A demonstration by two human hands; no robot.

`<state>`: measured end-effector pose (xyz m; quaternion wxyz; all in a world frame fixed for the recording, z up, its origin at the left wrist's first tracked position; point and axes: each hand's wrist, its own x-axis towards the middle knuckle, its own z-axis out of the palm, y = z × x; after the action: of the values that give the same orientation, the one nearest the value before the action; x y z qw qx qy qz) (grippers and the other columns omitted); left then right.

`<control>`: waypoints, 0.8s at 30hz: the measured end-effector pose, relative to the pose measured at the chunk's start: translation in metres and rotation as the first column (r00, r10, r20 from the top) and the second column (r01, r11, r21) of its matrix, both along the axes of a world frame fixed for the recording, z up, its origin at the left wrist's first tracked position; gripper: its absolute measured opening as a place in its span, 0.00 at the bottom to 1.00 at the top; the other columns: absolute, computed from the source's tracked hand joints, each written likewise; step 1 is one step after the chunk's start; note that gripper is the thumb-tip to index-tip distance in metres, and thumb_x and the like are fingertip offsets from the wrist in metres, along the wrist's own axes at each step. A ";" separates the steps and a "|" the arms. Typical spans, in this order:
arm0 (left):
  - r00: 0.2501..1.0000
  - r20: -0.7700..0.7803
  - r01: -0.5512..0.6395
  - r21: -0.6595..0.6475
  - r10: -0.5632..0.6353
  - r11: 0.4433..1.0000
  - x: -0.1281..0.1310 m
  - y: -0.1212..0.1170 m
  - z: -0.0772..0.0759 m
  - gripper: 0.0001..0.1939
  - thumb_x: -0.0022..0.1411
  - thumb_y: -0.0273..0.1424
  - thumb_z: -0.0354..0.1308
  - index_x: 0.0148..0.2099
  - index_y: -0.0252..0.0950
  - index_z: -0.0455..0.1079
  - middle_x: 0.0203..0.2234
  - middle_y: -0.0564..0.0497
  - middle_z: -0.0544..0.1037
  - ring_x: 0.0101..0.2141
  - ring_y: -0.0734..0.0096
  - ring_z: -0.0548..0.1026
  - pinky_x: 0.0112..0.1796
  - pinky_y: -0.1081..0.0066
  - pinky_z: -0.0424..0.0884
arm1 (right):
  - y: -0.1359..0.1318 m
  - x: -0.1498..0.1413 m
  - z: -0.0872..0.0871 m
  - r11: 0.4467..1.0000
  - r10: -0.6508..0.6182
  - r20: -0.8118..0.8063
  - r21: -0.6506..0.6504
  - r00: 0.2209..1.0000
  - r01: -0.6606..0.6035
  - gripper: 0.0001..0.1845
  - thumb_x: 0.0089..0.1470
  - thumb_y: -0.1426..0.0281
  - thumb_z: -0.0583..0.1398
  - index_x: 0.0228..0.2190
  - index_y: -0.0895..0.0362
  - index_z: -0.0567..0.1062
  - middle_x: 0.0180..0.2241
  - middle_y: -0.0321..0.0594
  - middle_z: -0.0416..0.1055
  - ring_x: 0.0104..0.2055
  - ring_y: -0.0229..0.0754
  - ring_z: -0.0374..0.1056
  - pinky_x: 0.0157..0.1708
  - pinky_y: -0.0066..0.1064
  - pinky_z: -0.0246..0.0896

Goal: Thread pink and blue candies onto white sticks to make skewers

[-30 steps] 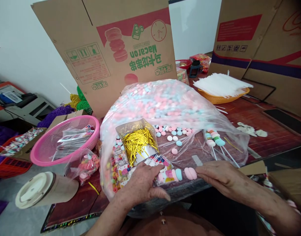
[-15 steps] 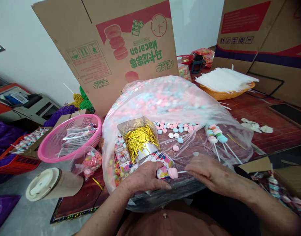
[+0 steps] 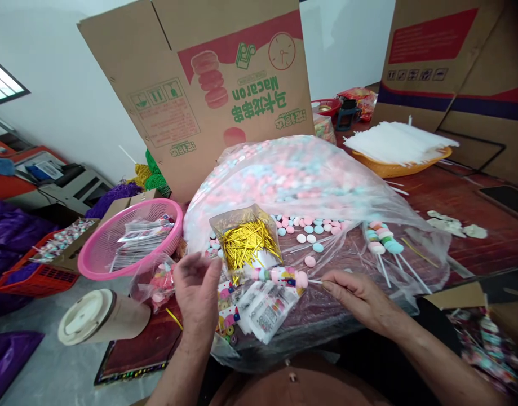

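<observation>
My right hand (image 3: 362, 296) pinches the white stick of a candy skewer (image 3: 279, 276), whose pink and pale sweets lie inside a clear printed wrapper. The skewer points left, its pink end piece nearest the stick. My left hand (image 3: 198, 290) is raised apart from it, fingers bent and thumb spread, with nothing seen in it. Below the skewer lie printed wrappers (image 3: 269, 313). Gold twist ties (image 3: 248, 242) fill a clear packet just behind. Loose pastel sweets (image 3: 310, 239) lie beyond, spilling from a big clear plastic bag (image 3: 292, 169).
Finished-looking skewers (image 3: 383, 239) lie on the plastic at right. A yellow basket (image 3: 385, 167) holds white sticks. To the left are a pink basket (image 3: 87, 256) of wrappers and a lidded paper cup (image 3: 123, 318). A macaron carton (image 3: 157, 113) stands behind.
The skewer is now inside a wrapper. My left hand has left the wrappers and moved left and up. My right hand still holds the stick, and the view has shifted slightly.
</observation>
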<state>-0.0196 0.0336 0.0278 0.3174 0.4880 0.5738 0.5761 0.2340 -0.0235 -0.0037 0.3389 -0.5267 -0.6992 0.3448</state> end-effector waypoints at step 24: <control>0.455 0.887 0.442 -0.298 0.075 0.846 0.046 -0.012 -0.013 0.18 0.52 0.43 0.59 0.24 0.33 0.63 0.15 0.54 0.70 0.19 0.73 0.70 0.32 0.66 0.71 | -0.013 -0.096 -0.024 0.988 -0.017 -0.081 0.149 0.997 0.029 0.14 0.59 0.67 0.47 0.29 0.57 0.69 0.23 0.39 0.69 0.25 0.37 0.63 0.25 0.27 0.54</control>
<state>0.0262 0.0217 0.0153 0.7395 0.0878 0.3968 0.5367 0.1384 -0.0361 -0.0273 0.4091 -0.4937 -0.7029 0.3079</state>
